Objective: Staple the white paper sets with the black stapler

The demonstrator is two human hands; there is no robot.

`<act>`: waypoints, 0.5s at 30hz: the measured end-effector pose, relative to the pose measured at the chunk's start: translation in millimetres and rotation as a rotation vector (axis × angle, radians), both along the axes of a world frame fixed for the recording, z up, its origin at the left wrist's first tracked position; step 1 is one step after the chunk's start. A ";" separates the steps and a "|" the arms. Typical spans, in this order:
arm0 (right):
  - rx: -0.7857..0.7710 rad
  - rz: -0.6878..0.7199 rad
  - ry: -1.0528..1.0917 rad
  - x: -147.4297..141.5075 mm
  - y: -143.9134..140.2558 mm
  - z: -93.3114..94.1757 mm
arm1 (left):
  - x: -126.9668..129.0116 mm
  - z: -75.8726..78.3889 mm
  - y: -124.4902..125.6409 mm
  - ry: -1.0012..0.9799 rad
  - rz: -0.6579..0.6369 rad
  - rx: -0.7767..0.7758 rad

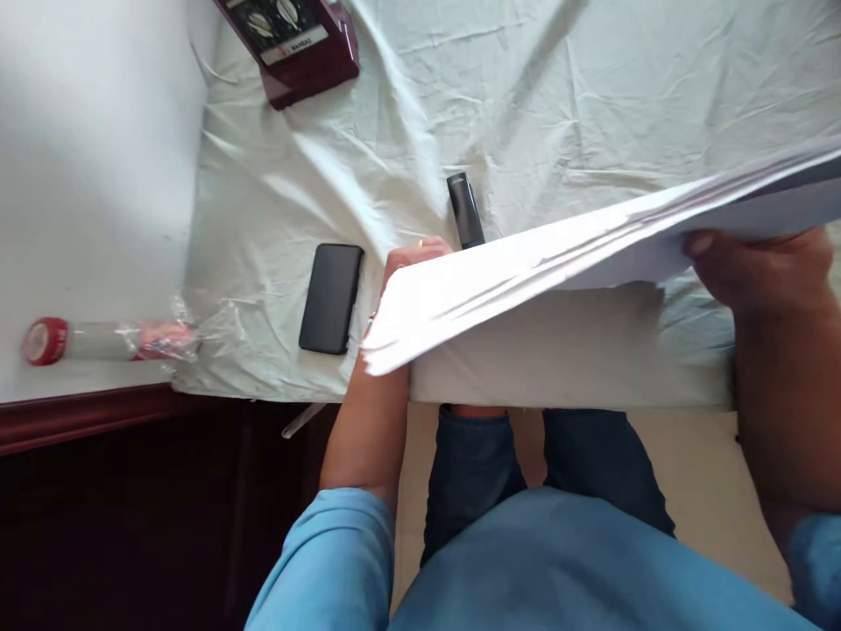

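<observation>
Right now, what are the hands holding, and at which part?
Both hands hold a stack of white paper sheets: the left hand at its left end, the right hand under its right end.

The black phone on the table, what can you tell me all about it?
The black phone is a flat, smooth, glossy slab with rounded corners. Its dark face shows nothing lit. It lies flat on the wrinkled pale cloth, near the table's front edge, just beside the left hand and the corner of the paper stack. Nothing seems to touch it but the cloth.
</observation>
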State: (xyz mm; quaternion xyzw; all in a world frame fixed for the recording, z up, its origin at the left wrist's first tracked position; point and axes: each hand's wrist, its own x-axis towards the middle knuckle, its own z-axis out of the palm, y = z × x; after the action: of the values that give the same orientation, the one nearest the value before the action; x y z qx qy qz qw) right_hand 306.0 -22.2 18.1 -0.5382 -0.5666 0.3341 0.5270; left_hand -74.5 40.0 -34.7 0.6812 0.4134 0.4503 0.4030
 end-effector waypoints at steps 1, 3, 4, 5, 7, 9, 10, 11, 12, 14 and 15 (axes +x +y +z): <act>-0.015 0.010 0.009 0.1 1.1 -0.6 | 1.0 0.8 -0.7 0.014 -0.003 0.007; -0.023 0.018 0.058 0.2 3.6 -2.3 | 3.5 1.0 -3.0 0.009 0.049 -0.025; -0.021 0.011 0.090 0.0 4.5 -3.2 | 4.6 -0.4 -4.1 -0.005 0.077 -0.048; -0.023 -0.002 0.118 -0.3 5.0 -4.0 | 5.2 -3.0 -5.0 -0.020 0.096 -0.068; -0.038 -0.036 0.135 -0.8 4.7 -5.1 | 5.1 -10.2 -5.6 -0.054 0.127 -0.082; -0.045 -0.047 0.112 -0.1 3.2 -6.2 | 4.2 -17.2 -5.2 -0.079 0.162 -0.060; -0.044 -0.045 0.088 0.9 2.3 -7.1 | 3.9 -19.4 -5.1 -0.091 0.176 -0.046; -0.036 -0.043 0.058 2.3 1.6 -8.5 | 3.7 -20.2 -5.1 -0.104 0.178 -0.033; -0.016 -0.048 0.027 4.0 1.1 -10.2 | 3.6 -19.5 -5.4 -0.121 0.173 -0.017; 0.046 -0.084 -0.033 8.1 0.7 -14.3 | 2.7 -14.7 -6.2 -0.155 0.159 0.007; 0.074 -0.100 -0.055 9.9 0.7 -16.1 | 1.6 -11.3 -6.6 -0.165 0.153 0.000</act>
State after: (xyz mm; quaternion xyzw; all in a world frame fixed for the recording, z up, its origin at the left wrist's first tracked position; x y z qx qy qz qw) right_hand 315.9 -21.5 2.0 -0.5551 -0.5652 0.2712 0.5467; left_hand -72.9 33.4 -46.0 0.6082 0.4294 0.5345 0.4000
